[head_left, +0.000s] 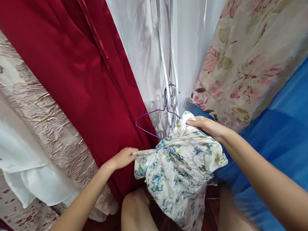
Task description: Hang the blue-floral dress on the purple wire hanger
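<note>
Both hands pinch floral garment (178, 164) — left hand (121, 158) at lower edge, right hand (207, 126) at neck beside purple wire hanger (156, 119). Garment hangs above knees, before red curtain (77, 64). Likely step: fitting garment onto hanger — next calls for spreading neck opening.

Head view. The left hand (123, 157) pinches one edge of a blue-and-yellow floral garment (178, 164); the right hand (207, 126) grips its upper edge. A purple wire hanger (154, 112) lies just behind the garment, against a white sheer cloth (157, 44). A dark red cloth (76, 68) lies at left, blue fabric (291, 128) at right, beside a pink-flowered cloth (248, 55).
</note>
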Available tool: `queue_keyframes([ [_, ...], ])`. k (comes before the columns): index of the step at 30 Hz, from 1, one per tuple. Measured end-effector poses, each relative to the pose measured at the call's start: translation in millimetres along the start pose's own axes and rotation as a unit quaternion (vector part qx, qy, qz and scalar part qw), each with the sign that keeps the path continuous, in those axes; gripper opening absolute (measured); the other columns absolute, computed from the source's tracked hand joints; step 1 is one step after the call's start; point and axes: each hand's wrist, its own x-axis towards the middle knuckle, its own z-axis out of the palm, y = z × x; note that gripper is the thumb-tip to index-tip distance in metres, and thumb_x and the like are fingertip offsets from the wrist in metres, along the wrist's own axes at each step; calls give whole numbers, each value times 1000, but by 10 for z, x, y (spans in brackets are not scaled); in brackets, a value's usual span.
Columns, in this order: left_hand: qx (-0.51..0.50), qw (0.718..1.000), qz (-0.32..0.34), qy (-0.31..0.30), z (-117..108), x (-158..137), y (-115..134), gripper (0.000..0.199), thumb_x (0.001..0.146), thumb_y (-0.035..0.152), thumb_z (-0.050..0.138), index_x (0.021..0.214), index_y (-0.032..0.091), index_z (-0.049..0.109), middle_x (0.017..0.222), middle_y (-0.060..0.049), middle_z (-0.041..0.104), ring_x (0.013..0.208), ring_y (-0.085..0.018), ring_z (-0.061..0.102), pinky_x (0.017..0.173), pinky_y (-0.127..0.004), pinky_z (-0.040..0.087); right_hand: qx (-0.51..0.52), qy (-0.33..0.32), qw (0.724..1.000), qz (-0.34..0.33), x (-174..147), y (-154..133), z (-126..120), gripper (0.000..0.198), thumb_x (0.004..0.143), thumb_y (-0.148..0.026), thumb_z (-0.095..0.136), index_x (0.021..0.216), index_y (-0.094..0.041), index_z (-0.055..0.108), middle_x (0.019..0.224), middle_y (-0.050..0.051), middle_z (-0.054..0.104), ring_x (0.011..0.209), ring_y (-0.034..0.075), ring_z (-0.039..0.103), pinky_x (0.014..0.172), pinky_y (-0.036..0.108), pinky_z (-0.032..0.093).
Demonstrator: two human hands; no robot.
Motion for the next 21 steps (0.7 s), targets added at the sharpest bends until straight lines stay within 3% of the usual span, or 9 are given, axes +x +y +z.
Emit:
queue_keyframes([
  [5,23,995,44,85,-283,806,256,11,67,12,57,67,21,65,78,-6,69,86,-26,60,85,-35,47,6,5,1000,9,-44,-83,10,25,74,-35,82,76,-11,76,69,10,76,54,19,68,50,26,54],
  [7,3,991,78,106,-297,1039,497,22,70,13,57,87,20,69,106,-9,70,100,-27,60,93,-37,46,-2,3,1000,15,-65,-106,2,24,77,-36,80,78,-12,77,69,10,76,53,18,67,48,26,52],
  [9,-69,985,136,80,-234,1155,723,41,73,16,60,113,22,64,136,-10,59,113,-27,60,96,-38,47,-11,6,1000,15,-78,-104,-30,26,80,-38,78,79,-12,77,69,9,76,54,17,66,49,25,52],
  [11,-113,973,189,65,-122,1172,839,56,74,18,62,129,24,55,151,-9,47,125,-28,56,101,-39,47,-16,7,1000,10,-88,-61,-88,27,82,-40,76,83,-13,77,75,9,76,62,18,68,56,25,54],
  [14,-47,978,183,91,47,1096,731,46,82,21,56,129,21,56,144,-9,54,130,-26,53,107,-38,43,-38,48,997,-50,-152,100,-183,29,80,-39,78,100,-19,76,99,8,77,86,20,70,75,28,56],
  [17,14,985,145,96,141,958,459,30,91,27,48,115,17,63,119,-8,69,111,-23,63,98,-34,46,-103,148,970,-163,-344,361,-218,35,84,-46,73,112,-25,71,114,4,72,104,21,65,86,29,51],
  [19,28,983,144,115,156,843,333,27,93,31,48,107,16,65,105,-6,71,97,-22,64,88,-30,48,-173,203,939,-215,-508,536,-205,31,90,-52,63,96,-22,71,95,2,70,89,19,63,76,27,48],
  [21,59,974,155,155,144,727,294,26,96,34,48,102,16,67,95,-5,71,86,-20,63,80,-27,47,-243,248,905,-246,-628,635,-180,39,93,-52,59,73,-19,61,69,-2,56,67,15,52,60,25,39],
])
